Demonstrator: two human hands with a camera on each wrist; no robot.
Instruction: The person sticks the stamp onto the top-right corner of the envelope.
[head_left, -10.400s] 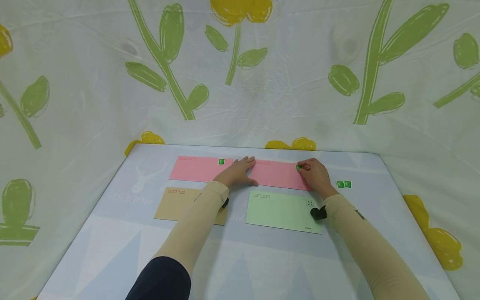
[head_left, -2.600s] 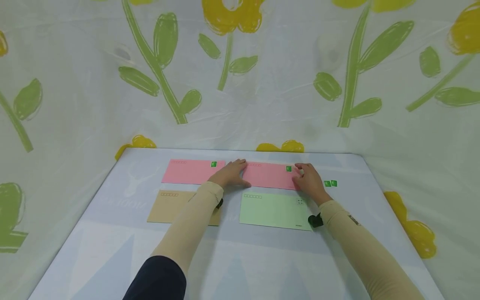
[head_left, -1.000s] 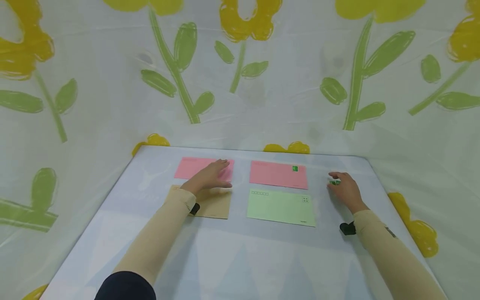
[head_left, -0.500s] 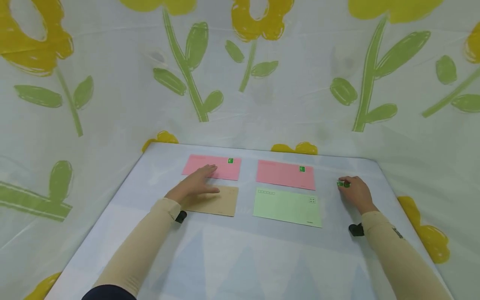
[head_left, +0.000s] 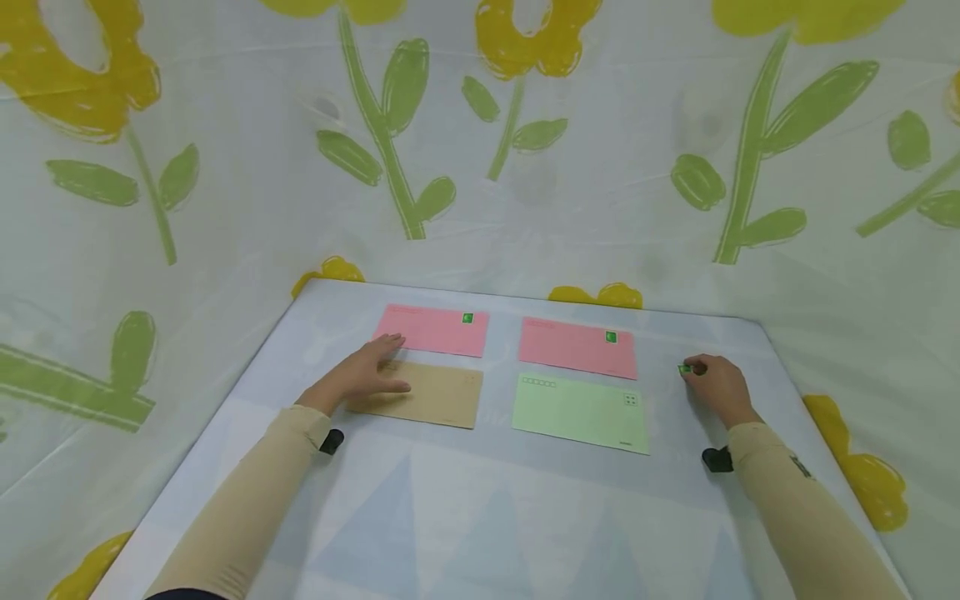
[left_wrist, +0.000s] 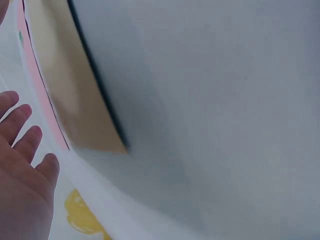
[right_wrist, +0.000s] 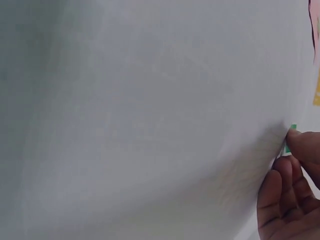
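Observation:
My right hand (head_left: 718,387) is at the table's right side, thumb and fingertips pinching a small green stamp (head_left: 684,368). A sliver of green, perhaps a second stamp, shows under its fingers. In the right wrist view the green stamp (right_wrist: 290,142) is partly hidden by the thumb. My left hand (head_left: 358,375), fingers spread, is over the left end of the brown envelope (head_left: 442,396) and grips nothing. Behind lie two pink envelopes, the left one (head_left: 435,333) and the right one (head_left: 573,350), each bearing a green stamp at upper right.
A light green envelope (head_left: 577,417) lies in front of the right pink one, with a small printed square in its upper right corner. The pale patterned table (head_left: 525,517) meets a white flowered cloth (head_left: 600,167) behind.
Since ten seconds ago, the right hand has left the stamp on the right pink envelope and moved right to the loose stamps. The left hand has withdrawn leftward from the pink envelopes.

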